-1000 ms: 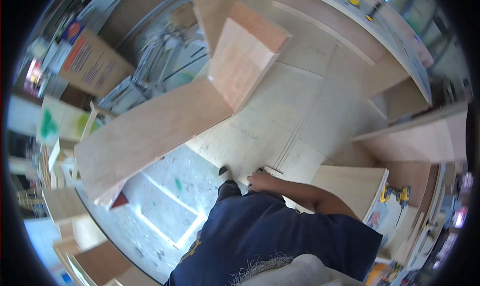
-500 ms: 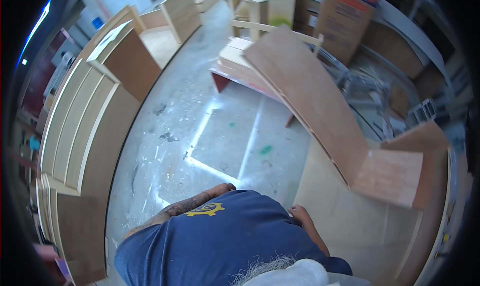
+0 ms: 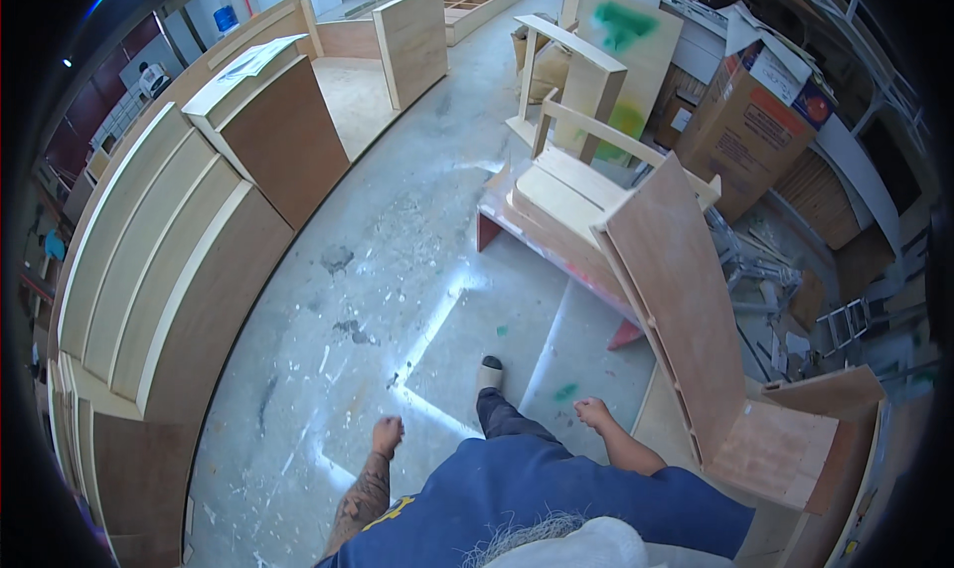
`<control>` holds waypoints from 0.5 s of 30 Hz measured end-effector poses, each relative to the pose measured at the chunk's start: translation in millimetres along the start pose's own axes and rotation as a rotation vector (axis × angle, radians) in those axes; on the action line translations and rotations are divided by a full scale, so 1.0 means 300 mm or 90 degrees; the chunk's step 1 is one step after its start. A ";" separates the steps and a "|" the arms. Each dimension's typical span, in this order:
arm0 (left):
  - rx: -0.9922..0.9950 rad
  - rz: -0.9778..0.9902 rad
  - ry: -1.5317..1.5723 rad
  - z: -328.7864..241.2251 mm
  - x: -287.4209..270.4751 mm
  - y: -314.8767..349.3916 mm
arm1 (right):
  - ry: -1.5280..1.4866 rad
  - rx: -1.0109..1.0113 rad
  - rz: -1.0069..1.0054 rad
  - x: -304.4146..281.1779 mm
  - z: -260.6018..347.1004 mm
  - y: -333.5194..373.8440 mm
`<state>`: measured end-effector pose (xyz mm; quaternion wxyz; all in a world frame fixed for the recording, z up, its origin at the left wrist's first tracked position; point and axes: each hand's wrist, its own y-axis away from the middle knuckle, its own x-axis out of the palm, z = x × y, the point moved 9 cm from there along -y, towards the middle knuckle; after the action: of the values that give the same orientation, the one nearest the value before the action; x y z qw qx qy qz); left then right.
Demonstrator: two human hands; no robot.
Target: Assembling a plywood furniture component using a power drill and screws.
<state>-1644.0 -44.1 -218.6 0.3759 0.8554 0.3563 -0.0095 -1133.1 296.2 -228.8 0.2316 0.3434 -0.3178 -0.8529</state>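
My left hand (image 3: 389,436) hangs over the grey floor with its fingers curled in, and nothing shows in it. On the other side of my body, my right hand (image 3: 594,414) is loosely closed, also with nothing visible in it. Neither hand touches anything. Nearest to the right hand stands a long brown plywood panel (image 3: 681,290), upright beside a low wooden seat-like piece (image 3: 785,449). My foot (image 3: 489,372) in a light shoe is stretched forward on the floor between white sprayed lines (image 3: 437,320).
Along the left runs a curved wooden counter (image 3: 164,270) with stepped ledges and a paper sheet (image 3: 253,61) on top. Ahead to the right, pale wooden frames (image 3: 576,180) rest on a low red-edged platform (image 3: 556,255). Behind them are a cardboard box (image 3: 750,131) and a metal ladder (image 3: 845,324).
Both hands have swung out from close to my body. A foot has come into view in front. My view has tilted up, and the plywood panel sits lower and further right.
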 end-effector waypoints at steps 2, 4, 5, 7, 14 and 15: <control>0.024 0.084 -0.190 0.092 0.038 -0.029 | -0.047 0.061 0.039 0.022 0.135 -0.129; 0.144 0.202 -0.479 0.059 0.075 -0.054 | -0.061 0.046 0.028 0.064 0.254 -0.326; 0.127 0.211 -0.496 0.025 0.079 -0.081 | -0.068 0.037 0.024 0.075 0.311 -0.463; 0.045 0.197 -0.461 -0.054 0.046 -0.179 | 0.073 0.046 -0.014 0.135 0.351 -0.687; -0.150 -0.039 -0.113 -0.421 -0.182 -0.591 | 0.158 -0.268 0.188 0.473 1.428 -0.986; -0.157 -0.054 -0.083 -0.467 -0.197 -0.656 | 0.191 -0.317 0.167 0.479 1.583 -1.028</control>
<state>-1844.7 102.6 -226.6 0.4998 0.7844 0.3653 -0.0369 -1630.2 603.0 -241.2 0.4607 0.3544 -0.1032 -0.8071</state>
